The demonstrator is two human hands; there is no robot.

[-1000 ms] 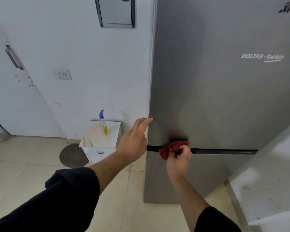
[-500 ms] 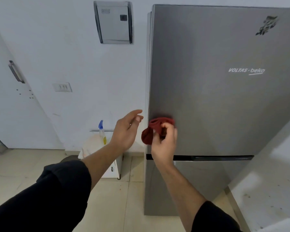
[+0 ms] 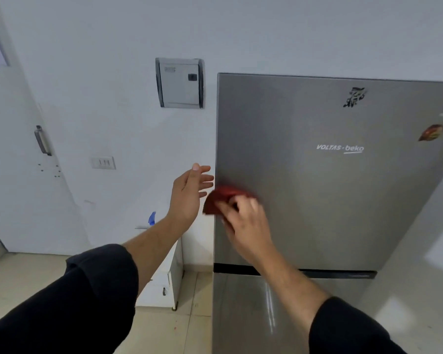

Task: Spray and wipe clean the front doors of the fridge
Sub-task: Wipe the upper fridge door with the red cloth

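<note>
A tall grey fridge fills the right side; its upper door (image 3: 330,190) carries a brand logo and two stickers. A dark gap separates it from the lower door (image 3: 266,315). My right hand (image 3: 246,221) presses a red cloth (image 3: 221,198) against the upper door near its left edge. My left hand (image 3: 189,192) hovers open just left of the fridge's edge, fingers apart and holding nothing. The blue top of a spray bottle (image 3: 152,218) shows behind my left forearm, on a low white cabinet.
A low white cabinet (image 3: 164,284) stands against the wall left of the fridge. A grey wall box (image 3: 180,83) hangs above it, with a switch plate (image 3: 103,162) further left. A white door with a handle (image 3: 42,140) is at far left. Beige tiled floor (image 3: 23,277) lies below.
My right hand has moved the red cloth up from the gap between the doors onto the upper door. My left hand has lifted off the fridge's edge and risen. The view has tilted upward.
</note>
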